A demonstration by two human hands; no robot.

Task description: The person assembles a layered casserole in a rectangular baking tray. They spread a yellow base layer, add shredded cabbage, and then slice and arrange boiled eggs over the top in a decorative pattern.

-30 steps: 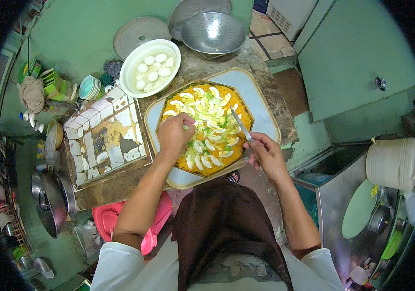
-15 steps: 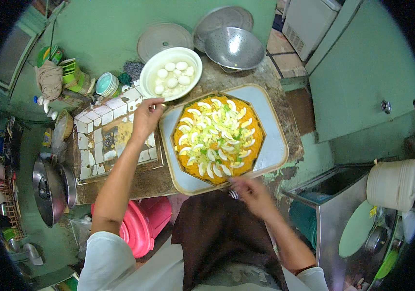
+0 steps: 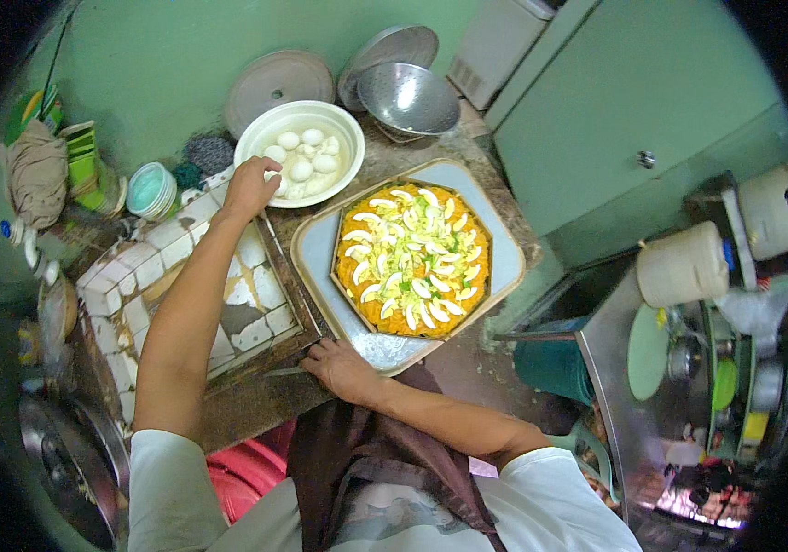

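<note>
At the near left rim of a white bowl (image 3: 354, 175), my left hand (image 3: 251, 189) reaches inward with thumb and forefinger apart. Its fingertips are beside the peeled boiled eggs (image 3: 301, 171), which sit in cloudy water; whether they touch one is unclear. By the counter's front edge, my right hand (image 3: 343, 370) is closed on a knife (image 3: 285, 372), whose thin blade points left. To the right of the bowl, a pale blue tray (image 3: 495, 221) carries an eight-sided dish of orange food (image 3: 468, 308) topped with egg slices and chopped greens.
A tiled sink-like recess (image 3: 150, 267) lies left of the tray. Behind the bowl, a round lid (image 3: 274, 87) leans on the green wall, with a metal colander (image 3: 408, 97) beside it. A teal bin (image 3: 555, 368) and a white bucket (image 3: 679, 267) are at right.
My left hand has moved from the bowl's near rim to its left side, fingers now inside. My right hand has swung left from the dish's front edge to the counter edge. The view has turned.
</note>
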